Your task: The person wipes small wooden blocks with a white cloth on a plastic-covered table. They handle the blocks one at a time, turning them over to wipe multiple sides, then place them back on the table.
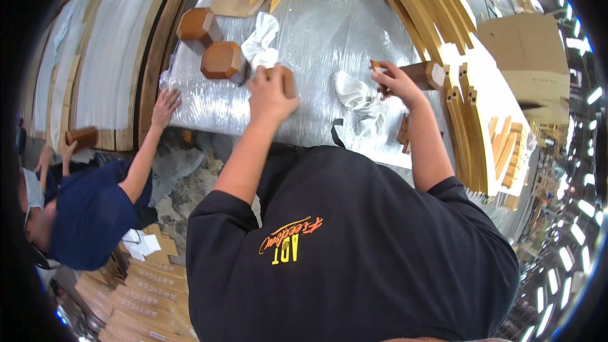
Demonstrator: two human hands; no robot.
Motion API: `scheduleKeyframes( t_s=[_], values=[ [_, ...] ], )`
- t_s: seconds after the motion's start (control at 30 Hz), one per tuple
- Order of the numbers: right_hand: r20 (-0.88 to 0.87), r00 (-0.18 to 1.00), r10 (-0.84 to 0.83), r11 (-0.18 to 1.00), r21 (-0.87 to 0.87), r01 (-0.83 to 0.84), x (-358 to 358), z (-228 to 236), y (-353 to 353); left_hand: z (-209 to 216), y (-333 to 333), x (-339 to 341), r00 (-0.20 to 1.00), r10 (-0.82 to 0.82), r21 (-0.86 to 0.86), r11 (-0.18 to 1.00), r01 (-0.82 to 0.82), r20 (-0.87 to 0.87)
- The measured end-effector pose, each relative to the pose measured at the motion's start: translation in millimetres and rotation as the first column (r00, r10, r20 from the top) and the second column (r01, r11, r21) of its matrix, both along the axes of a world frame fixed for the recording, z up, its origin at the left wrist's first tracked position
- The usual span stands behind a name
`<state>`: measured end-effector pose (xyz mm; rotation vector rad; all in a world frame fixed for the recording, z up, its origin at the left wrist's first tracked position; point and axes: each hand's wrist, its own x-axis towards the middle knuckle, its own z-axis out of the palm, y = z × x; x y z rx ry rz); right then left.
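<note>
My left hand (269, 95) is closed around a brown wooden block (289, 82) at the near part of the wrapped tabletop; most of the block is hidden by the hand. Two more brown blocks with eight-sided ends, one (221, 60) nearer and one (197, 26) farther left, stand beyond it. My right hand (396, 82) pinches a small brown wooden piece (376, 64), partly covered by the fingers. Just right of that hand lies another brown block (425, 76). White cloths rest close to both hands, one (261, 38) by the left and one (351, 92) by the right.
Plastic film covers the work table (316, 31). Curved wooden slats (418, 0) are stacked at the far right, with more slats (468, 133) nearer. A co-worker (95, 215) stands at the left, one hand (166, 107) at the table's edge. Flat cardboard boxes (145, 297) lie lower left.
</note>
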<state>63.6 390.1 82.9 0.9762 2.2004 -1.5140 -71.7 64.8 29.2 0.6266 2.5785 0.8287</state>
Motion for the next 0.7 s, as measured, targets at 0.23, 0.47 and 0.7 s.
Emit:
scheduleKeyframes(
  t_s=[0.23, 0.47, 0.7],
  values=[
    [-0.39, 0.88, -0.272, 0.812, -0.584, -0.008, 19, 9, -79, -46, -70, 9, 0.318, -0.305, 0.424, 0.402, -0.811, 0.898],
    [-0.58, 0.769, 0.267, 0.963, 0.139, -0.229, 0, 83, -123, -54, -54, 40, 0.205, -0.664, 0.403, 0.158, -0.901, 0.719],
    [-0.471, 0.715, 0.517, 0.833, 0.47, -0.293, -26, 103, -136, -39, -39, 28, 0.292, -0.589, 0.464, 0.16, -0.871, 0.753]
  ],
)
